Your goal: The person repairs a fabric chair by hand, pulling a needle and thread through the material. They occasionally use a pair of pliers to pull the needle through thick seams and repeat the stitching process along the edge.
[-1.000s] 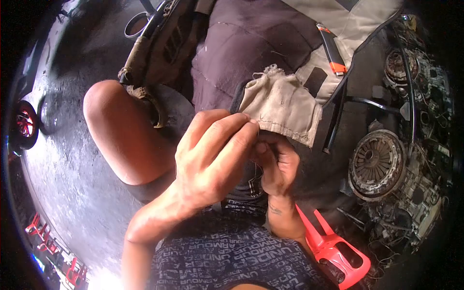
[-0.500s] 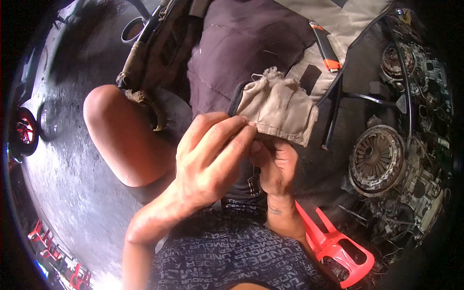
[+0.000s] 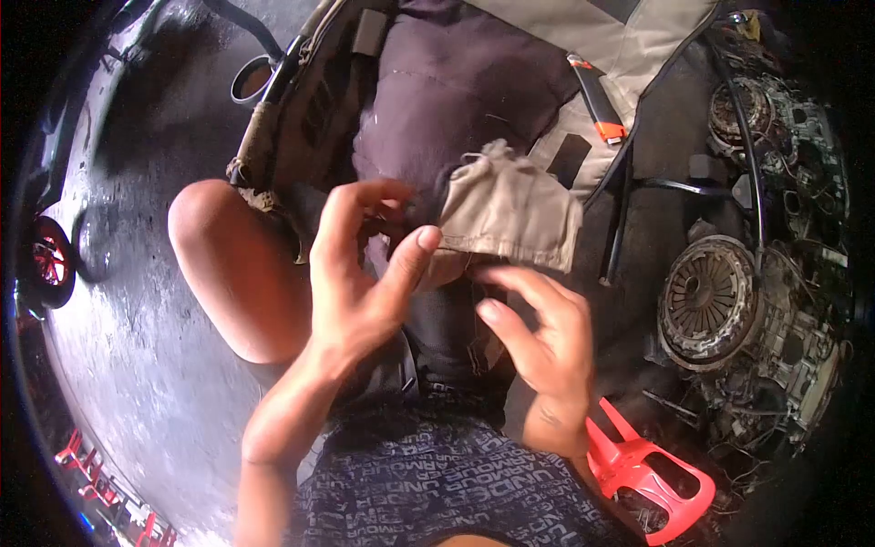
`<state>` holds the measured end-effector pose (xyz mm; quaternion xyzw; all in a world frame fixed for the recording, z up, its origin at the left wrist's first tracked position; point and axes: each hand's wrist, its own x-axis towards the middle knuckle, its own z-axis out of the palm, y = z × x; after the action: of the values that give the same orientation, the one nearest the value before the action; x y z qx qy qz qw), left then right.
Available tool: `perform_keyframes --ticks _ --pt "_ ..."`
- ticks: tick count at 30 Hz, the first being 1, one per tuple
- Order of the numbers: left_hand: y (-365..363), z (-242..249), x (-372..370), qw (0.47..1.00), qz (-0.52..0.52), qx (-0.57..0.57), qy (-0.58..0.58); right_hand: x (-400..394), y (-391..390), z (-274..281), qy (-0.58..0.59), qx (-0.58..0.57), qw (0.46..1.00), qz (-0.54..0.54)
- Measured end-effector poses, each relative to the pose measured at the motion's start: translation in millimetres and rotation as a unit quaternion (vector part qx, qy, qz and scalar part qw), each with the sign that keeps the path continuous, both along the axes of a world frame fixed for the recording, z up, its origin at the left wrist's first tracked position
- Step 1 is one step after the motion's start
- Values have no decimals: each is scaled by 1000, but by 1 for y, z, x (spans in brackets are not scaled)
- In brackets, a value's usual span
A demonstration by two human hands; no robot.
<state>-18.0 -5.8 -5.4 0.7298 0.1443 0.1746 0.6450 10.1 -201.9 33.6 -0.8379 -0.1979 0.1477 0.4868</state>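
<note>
A beige cloth piece (image 3: pixel 510 210) with a stitched lower hem and a frayed top edge lies over the dark purple padded fabric (image 3: pixel 456 91). At its left edge is my left hand (image 3: pixel 351 278), with thumb and fingers spread apart; the thumb tip is close to the cloth's lower left corner. My right hand (image 3: pixel 551 337) is just below the hem, thumb and index finger apart and nothing visible between them. Some of its fingertips are partly hidden near the hem. A black and orange utility knife (image 3: pixel 599 100) lies on beige fabric (image 3: pixel 629 87) further up.
Greasy clutch parts (image 3: pixel 711 292) and other metal machinery (image 3: pixel 775 356) lie on the right. A red plastic chair (image 3: pixel 661 483) is at the lower right. A dark metal frame bar (image 3: pixel 620 219) stands right of the cloth. My bent knee (image 3: pixel 223 264) is on the left.
Both hands have let go of the cloth's hem. My left hand has moved left and spread open; my right hand has shifted down and right. The cloth now lies on its own.
</note>
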Motion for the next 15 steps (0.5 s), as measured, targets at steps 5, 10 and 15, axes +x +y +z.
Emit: perform_keyframes --ticks 5,10,15 --pt "7 20 8 980 -120 -51 151 10 -18 27 -263 -43 953 -144" --pt "7 22 13 952 -148 -199 179 15 12 28 -344 -110 928 -90" --pt "13 19 13 936 -147 -275 164 17 33 -2 -253 -17 961 -105"
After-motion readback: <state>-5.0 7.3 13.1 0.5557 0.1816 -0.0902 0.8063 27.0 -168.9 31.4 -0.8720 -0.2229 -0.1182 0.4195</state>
